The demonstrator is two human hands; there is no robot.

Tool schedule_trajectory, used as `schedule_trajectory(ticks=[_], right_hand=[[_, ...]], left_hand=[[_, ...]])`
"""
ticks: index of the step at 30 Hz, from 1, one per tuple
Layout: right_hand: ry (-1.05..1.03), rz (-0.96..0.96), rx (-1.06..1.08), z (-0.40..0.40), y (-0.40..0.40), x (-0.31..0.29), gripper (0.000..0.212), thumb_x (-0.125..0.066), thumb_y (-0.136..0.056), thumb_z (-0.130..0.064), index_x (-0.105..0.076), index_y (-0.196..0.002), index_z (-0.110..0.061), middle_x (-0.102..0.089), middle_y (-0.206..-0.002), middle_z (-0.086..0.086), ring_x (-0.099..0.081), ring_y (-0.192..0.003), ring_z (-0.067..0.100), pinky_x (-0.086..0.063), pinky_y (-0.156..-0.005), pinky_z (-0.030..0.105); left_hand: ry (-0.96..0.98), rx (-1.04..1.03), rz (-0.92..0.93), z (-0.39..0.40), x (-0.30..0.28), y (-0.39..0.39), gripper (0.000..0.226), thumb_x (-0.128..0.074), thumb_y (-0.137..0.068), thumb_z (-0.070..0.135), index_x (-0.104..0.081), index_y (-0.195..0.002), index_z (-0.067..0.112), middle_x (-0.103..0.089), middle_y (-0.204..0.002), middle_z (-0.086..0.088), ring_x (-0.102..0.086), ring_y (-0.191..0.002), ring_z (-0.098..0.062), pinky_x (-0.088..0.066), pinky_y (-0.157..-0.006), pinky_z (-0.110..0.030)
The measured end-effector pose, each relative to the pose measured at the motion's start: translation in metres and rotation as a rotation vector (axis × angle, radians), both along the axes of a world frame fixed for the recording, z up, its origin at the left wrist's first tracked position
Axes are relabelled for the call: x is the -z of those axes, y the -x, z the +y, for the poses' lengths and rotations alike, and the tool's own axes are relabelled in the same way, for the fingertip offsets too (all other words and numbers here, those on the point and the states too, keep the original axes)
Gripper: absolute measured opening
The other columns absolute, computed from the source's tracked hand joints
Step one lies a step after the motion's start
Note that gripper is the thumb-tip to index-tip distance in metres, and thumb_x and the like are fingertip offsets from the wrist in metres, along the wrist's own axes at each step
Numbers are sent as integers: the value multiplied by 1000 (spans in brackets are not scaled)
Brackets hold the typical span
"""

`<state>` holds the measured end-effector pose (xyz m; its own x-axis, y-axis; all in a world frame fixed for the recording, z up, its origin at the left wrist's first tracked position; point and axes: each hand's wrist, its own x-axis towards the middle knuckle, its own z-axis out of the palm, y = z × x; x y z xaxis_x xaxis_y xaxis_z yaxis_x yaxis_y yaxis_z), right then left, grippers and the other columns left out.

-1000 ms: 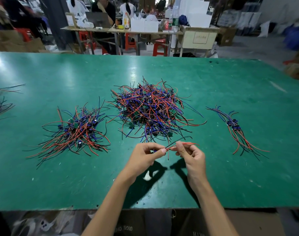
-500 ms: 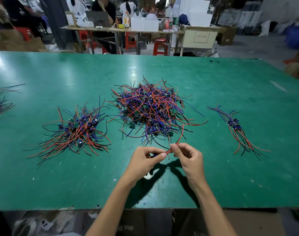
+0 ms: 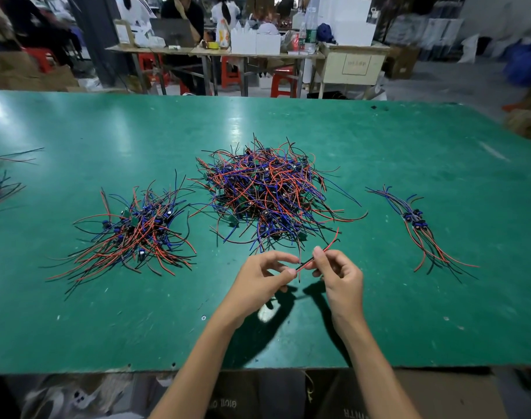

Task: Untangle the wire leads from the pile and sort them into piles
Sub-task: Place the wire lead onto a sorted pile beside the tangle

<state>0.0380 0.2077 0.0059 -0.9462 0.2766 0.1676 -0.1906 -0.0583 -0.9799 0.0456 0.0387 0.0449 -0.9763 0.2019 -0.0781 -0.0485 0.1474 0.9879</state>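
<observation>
Two hands work above the near edge of the green tabletop (image 3: 77,328): the left hand (image 3: 259,279) and the right hand (image 3: 338,276) each pinch one red-and-black lead (image 3: 318,255) between thumb and fingers, clear of the surface. Behind them lies the main tangled pile (image 3: 267,195) — centre of the tabletop. A sorted pile (image 3: 134,234) lies to its left, and a small bundle (image 3: 421,231) lies well apart on the right.

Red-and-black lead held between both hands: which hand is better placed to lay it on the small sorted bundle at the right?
Right, probably. The right hand pinches the lead and lies nearer the small bundle, with bare table between them. The left hand would have to cross over.
</observation>
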Motion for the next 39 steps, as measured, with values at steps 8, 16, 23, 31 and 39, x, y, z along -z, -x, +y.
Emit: schedule_trajectory(ticks=[8, 16, 23, 31, 39], right_hand=[[-19, 31, -18, 1, -1, -1, 21, -71, -92, -32, -71, -78, -17, -69, -72, 0, -57, -66, 7, -48, -66, 17], [-263, -60, -253, -2, -2, 3, 20, -60, -100, -26, -79, -103, -24, -77, -104, -2, -70, -104, 25, -54, -94, 49], [-220, -127, -226, -7, 1, 5, 26, -53, -92, -31, -77, -87, -23, -77, -89, -1, -71, -89, 18, -56, -86, 42], [-177, -193, -185, -14, 20, -1, 28, -48, -85, -34, -72, -82, -19, -64, -62, -11, -59, -62, 5, -45, -63, 18], [-74, -260, 2, -7, 49, -22, 29, -47, -99, -16, -69, -81, -21, -72, -85, -7, -52, -56, 6, -37, -46, 16]], left_hand=[[-7, -37, -22, 8, 12, -2, 8, -73, -92, 24, -81, -91, 25, -75, -85, -3, -56, -62, -10, -42, -53, -20], [-83, -141, 97, 16, 31, -4, 13, -73, -91, 25, -81, -94, 35, -69, -64, 9, -45, -54, -10, -37, -50, -19], [-13, -185, 140, 20, 38, -4, 11, -77, -86, 30, -82, -92, 38, -74, -79, 6, -51, -62, -19, -52, -65, -51], [-43, -218, 151, 19, 31, -3, 11, -77, -88, 11, -83, -96, 16, -65, -69, -6, -53, -64, -13, -42, -63, -32], [-51, -219, 117, 20, 31, -4, 5, -79, -87, 15, -83, -87, 18, -63, -66, 6, -55, -63, -9, -45, -63, -26]])
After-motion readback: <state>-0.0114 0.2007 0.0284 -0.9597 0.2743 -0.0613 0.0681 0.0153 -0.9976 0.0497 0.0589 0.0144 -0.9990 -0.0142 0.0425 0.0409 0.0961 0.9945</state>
